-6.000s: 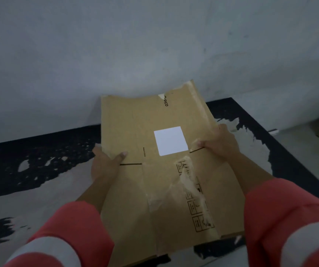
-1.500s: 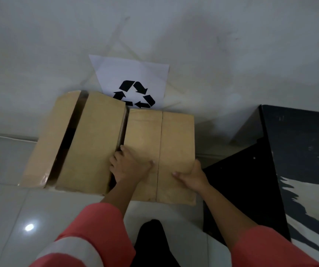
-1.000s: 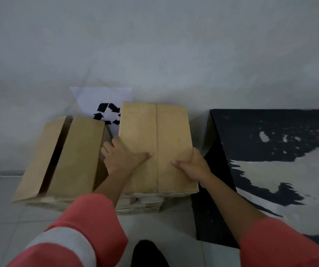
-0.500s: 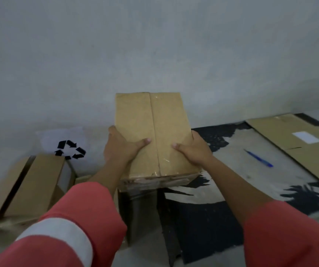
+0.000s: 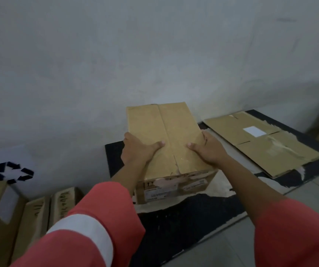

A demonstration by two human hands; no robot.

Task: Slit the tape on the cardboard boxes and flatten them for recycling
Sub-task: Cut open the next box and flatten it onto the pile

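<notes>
A closed brown cardboard box (image 5: 166,132) with a taped centre seam and labels on its near face is over the black-and-white mat (image 5: 183,218); whether it touches the mat I cannot tell. My left hand (image 5: 138,149) grips its left side, thumb across the top. My right hand (image 5: 207,148) grips the right side the same way. A flattened box (image 5: 260,143) with a white label lies on the mat to the right, against the wall.
Several upright cardboard boxes (image 5: 6,218) stand on the floor at lower left, below a white sheet with a black recycling symbol (image 5: 13,172) on the wall. Grey floor tiles show at lower right. A brown shape sits at the far right edge.
Both hands have carried the closed box from the stack under the recycling sign rightward and over the mat. The flattened box that I held earlier now lies on the mat's right side.
</notes>
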